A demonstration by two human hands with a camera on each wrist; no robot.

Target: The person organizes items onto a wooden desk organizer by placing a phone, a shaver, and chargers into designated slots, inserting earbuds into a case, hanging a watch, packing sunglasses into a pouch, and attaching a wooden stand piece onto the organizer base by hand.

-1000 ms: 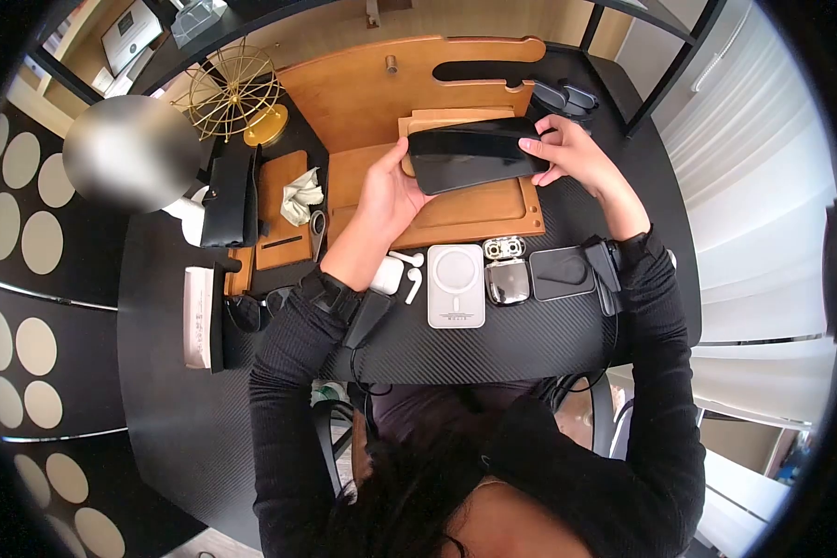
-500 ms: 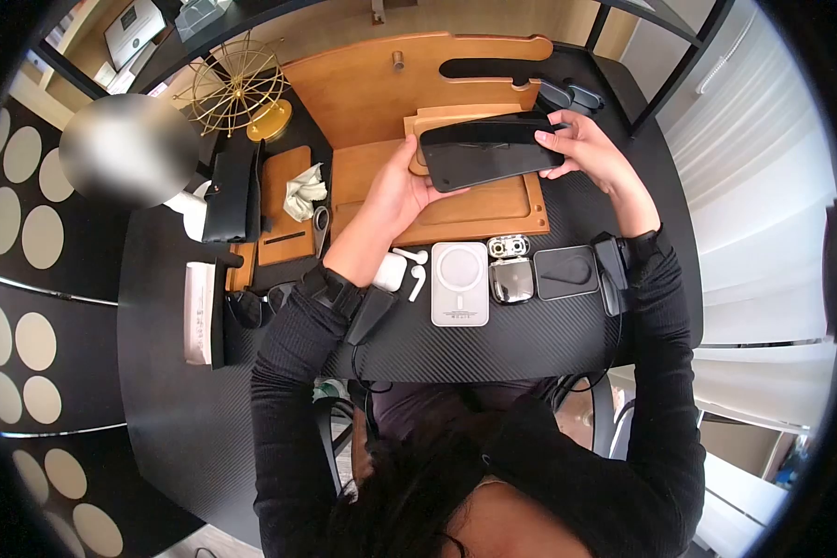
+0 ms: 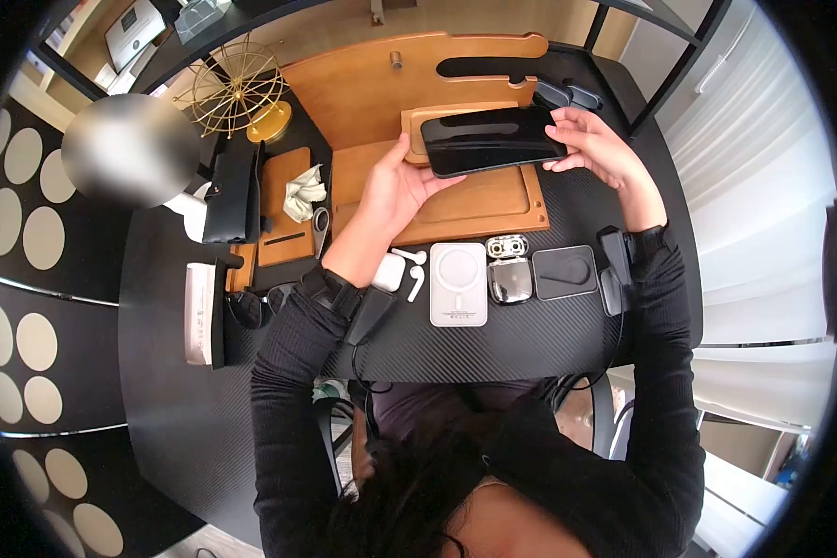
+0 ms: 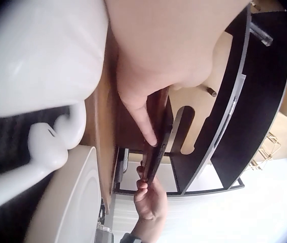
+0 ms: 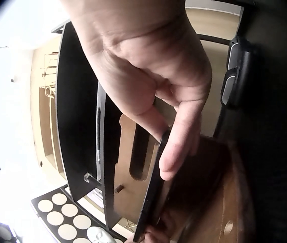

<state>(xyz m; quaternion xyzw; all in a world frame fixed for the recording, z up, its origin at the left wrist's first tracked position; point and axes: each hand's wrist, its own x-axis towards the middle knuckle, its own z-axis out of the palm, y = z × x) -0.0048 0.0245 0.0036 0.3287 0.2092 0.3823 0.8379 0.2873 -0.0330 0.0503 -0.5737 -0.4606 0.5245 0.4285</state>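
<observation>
A black smartphone is held level over the brown wooden desk stand. My right hand pinches its right end, thumb on the screen side and fingers beneath; the right wrist view shows the same pinch on the phone's edge. My left hand is at the other end, its extended fingers under the near edge. The left thumb points up beside the phone, apart from it. In the left wrist view a straight finger reaches to the phone's dark edge. The phone's back is hidden from the head view.
Along the near desk lie white earbuds, their case, a white magnetic power bank, a clear-cased item and a black charging pad. At left are a crumpled cloth, a black pouch and a gold wheel ornament.
The phone has shifted slightly right and tipped, so its screen looks narrower. Both hands have moved a little right with it, and the left thumb has come away from its end.
</observation>
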